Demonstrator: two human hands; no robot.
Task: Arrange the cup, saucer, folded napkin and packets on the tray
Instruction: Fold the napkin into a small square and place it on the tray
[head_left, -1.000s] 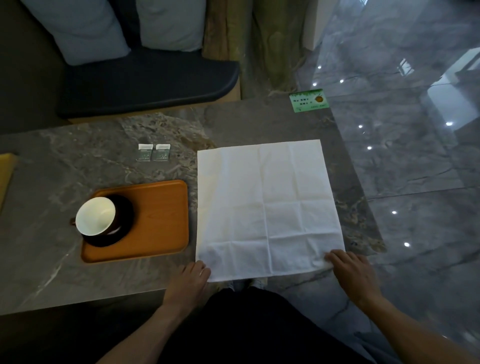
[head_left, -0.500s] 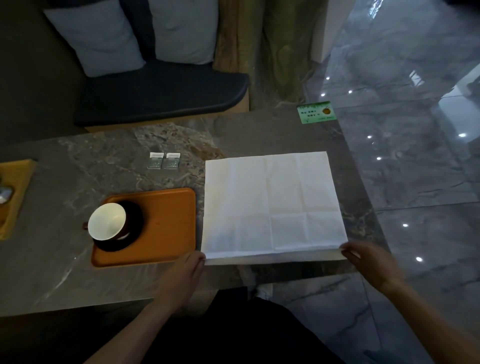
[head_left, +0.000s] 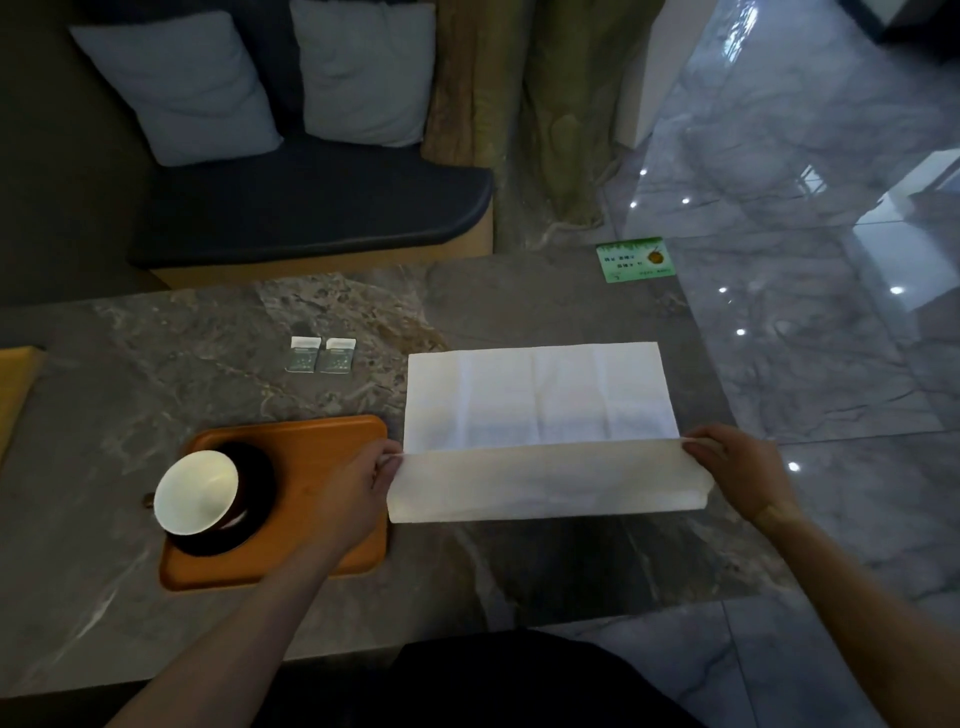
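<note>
With the near edge of the napkin (head_left: 540, 395) pinched at each corner, the left hand (head_left: 358, 488) and right hand (head_left: 737, 467) lift it to fold toward the far edge, keeping it taut so corners align. Cup (head_left: 195, 491) and saucer (head_left: 228, 499) already sit on the tray (head_left: 332, 447); the packets (head_left: 319, 354) wait on the desk (head_left: 156, 353) beyond.

Two bare forearms enter from the bottom edge, seen from the wearer's own eye level. Neither arm shows a sleeve; both are uncovered from the lowest visible point up to the wrist. The left hand (head_left: 358, 488) and the right hand (head_left: 737, 467) wear no gloves, rings, watch or bracelet that can be made out in the dim light. The fingers (head_left: 698, 448) are bare, with short nails as far as can be told. Between the arms, at the bottom centre, lies a dark, almost black garment (head_left: 519, 680) covering the person's lap or torso; its fabric is plain, without visible pattern, print or fastening.
</note>
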